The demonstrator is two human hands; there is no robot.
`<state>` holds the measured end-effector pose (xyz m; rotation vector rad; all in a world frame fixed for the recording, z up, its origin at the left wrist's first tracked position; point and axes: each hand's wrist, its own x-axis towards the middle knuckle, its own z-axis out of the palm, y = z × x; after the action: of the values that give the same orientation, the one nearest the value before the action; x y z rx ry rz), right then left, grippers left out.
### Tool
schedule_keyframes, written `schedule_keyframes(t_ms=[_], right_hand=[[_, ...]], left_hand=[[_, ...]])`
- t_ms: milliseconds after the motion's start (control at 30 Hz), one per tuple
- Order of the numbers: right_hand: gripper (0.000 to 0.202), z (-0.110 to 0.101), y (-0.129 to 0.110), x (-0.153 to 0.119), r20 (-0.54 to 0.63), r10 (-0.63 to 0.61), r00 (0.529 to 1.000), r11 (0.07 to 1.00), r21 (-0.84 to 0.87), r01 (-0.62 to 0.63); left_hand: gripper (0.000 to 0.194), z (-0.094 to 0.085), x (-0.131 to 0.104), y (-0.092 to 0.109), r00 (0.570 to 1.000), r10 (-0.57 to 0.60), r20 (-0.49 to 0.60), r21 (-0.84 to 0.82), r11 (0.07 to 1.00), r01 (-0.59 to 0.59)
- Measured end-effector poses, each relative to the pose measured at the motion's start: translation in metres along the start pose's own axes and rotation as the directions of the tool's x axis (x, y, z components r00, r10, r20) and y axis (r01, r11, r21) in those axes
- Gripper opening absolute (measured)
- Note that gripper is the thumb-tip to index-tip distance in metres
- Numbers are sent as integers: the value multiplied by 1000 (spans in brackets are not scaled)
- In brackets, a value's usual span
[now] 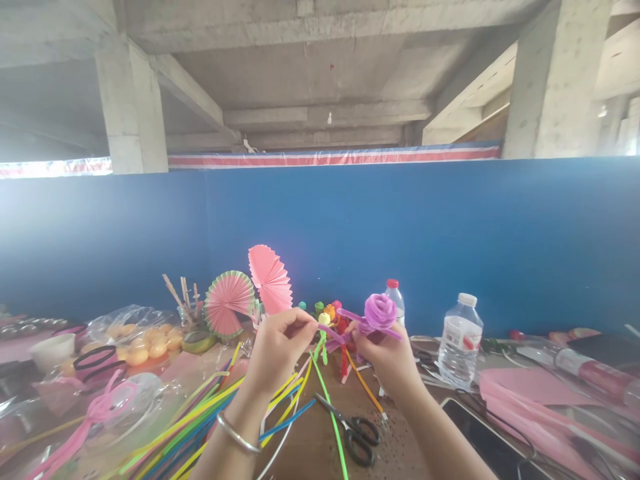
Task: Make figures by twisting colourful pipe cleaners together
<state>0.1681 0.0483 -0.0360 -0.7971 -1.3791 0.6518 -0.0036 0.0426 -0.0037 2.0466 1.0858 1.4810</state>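
A purple pipe-cleaner flower (380,312), coiled like a rose, is held up in my right hand (377,350), whose fingers close around its base. Several purple strands stick out below and beside the bloom. My left hand (287,340), with a silver bangle on its wrist, pinches the end of one purple pipe cleaner (331,333) that runs across to the flower. Behind my hands sit small pipe-cleaner flowers, among them a pale yellow one (325,319). Black-handled scissors (353,430) lie on the table between my forearms.
Loose coloured pipe cleaners (200,427) spread over the left of the table. Folded paper fans (230,303) stand behind, near a bag of orange balls (150,340). At right are a water bottle (460,343), a phone (487,443) and pink sheets (535,387). A blue partition (350,233) rises behind.
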Motion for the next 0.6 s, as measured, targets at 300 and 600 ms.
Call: schedule_keyframes(t_ms=[300, 600], right_hand=[[4, 12, 0, -4, 60, 38, 998, 936, 347, -56], [14, 12, 9, -4, -215, 77, 974, 997, 5, -78]], left_hand=[[20, 20, 7, -11, 971, -214, 109, -198, 952, 232], [22, 35, -2, -24, 950, -106, 294, 394, 919, -19]])
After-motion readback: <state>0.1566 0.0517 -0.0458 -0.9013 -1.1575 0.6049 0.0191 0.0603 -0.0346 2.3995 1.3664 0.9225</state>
